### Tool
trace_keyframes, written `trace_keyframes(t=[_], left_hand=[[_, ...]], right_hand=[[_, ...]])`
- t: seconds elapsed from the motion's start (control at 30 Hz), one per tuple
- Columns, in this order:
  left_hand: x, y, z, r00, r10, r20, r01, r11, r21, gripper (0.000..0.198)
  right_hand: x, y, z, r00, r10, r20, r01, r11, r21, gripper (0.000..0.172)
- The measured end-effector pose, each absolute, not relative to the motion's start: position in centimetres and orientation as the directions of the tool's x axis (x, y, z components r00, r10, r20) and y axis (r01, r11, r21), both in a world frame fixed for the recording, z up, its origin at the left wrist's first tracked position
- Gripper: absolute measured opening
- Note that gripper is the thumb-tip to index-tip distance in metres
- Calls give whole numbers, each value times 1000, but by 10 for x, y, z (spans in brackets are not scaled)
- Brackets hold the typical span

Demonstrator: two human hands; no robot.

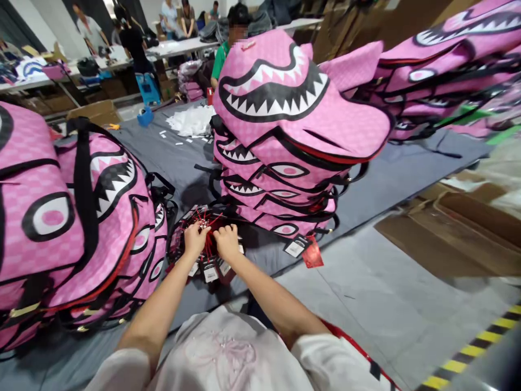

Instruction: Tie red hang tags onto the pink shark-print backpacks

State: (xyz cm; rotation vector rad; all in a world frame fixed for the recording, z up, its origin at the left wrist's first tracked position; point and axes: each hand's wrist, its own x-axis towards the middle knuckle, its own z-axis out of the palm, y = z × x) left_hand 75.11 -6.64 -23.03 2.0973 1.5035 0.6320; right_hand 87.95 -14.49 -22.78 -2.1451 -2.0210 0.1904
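Observation:
Both hands are over a round bunch of black hang tags (210,271) with red strings (208,247) fanning out from its middle. My left hand (196,239) is closed, with thumb and fingertips pinching the red strings at the centre of the bunch. Just to its right, my right hand (227,242) has its fingers curled together beside the strings; what they hold is too small to make out. Behind and to the right rises a stack of pink backpacks (280,136) with shark-mouth and eye prints. A tag (296,246) and a red card (312,253) hang from the lowest one.
More pink backpacks (109,179) lean close on my left, and another pile (451,60) lies far right. White paper slips (191,120) are heaped on the grey-covered table (366,190). Cardboard boxes (451,228) stand on the floor at right. A person in green (221,57) is behind the stack.

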Motion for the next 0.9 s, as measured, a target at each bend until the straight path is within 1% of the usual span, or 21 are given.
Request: trace_keyframes(t=[0.07,0.13,0.2,0.3,0.4,0.43,0.47,0.53,0.57,0.6,0.63,0.67,0.7,0.77,0.8,0.87,0.9], left_hand=[[753,-75,-243,244,962,125,703,-264,660,28],[755,-84,-256,200,970,138,705,-240,668,29],[761,-90,-264,130,985,111,751,-171,637,31],[774,-89,-263,-35,998,53,822,-1,569,33],[786,-83,-248,-162,987,-18,856,149,495,38],[791,-85,-242,-191,981,-19,869,178,461,44],[797,-89,-236,-216,976,7,882,192,431,55],[815,-109,-226,-236,963,131,896,163,414,77],[827,-124,-223,-213,956,202,894,108,434,80],[842,-142,-222,-158,956,246,880,23,475,76],[859,-161,-223,-74,965,252,843,-75,533,66],[877,-179,-225,47,975,219,777,-173,605,57],[895,-196,-228,170,973,157,687,-231,689,48],[927,-222,-237,327,944,36,535,-217,817,36],[940,-230,-240,357,934,-6,493,-182,851,31],[957,-236,-244,350,935,-55,461,-120,879,28],[962,-235,-244,340,938,-71,456,-99,884,29]], right_hand=[[886,-148,-234,13,1000,25,973,-7,-230,30],[893,-154,-235,-30,999,23,971,35,-238,29],[903,-163,-231,-83,996,35,968,89,-235,26],[932,-178,-218,-149,989,12,963,148,-227,21],[977,-201,-211,-83,996,-45,957,67,-283,19],[993,-211,-211,-38,998,-41,947,23,-320,19],[1009,-221,-212,10,1000,-24,931,-18,-364,20],[1035,-240,-216,103,994,29,883,-78,-463,20],[1044,-249,-218,135,990,49,854,-91,-512,20],[1051,-256,-221,155,986,61,826,-95,-555,19],[1055,-262,-223,160,985,69,804,-90,-588,19],[1058,-267,-225,154,986,71,789,-79,-610,19],[1059,-271,-228,142,987,69,780,-69,-621,20],[1063,-278,-232,119,991,61,772,-53,-633,21],[1067,-282,-235,99,993,61,760,-36,-649,22],[1081,-290,-241,69,994,89,693,17,-721,23],[1093,-295,-244,104,987,121,647,25,-762,23]])
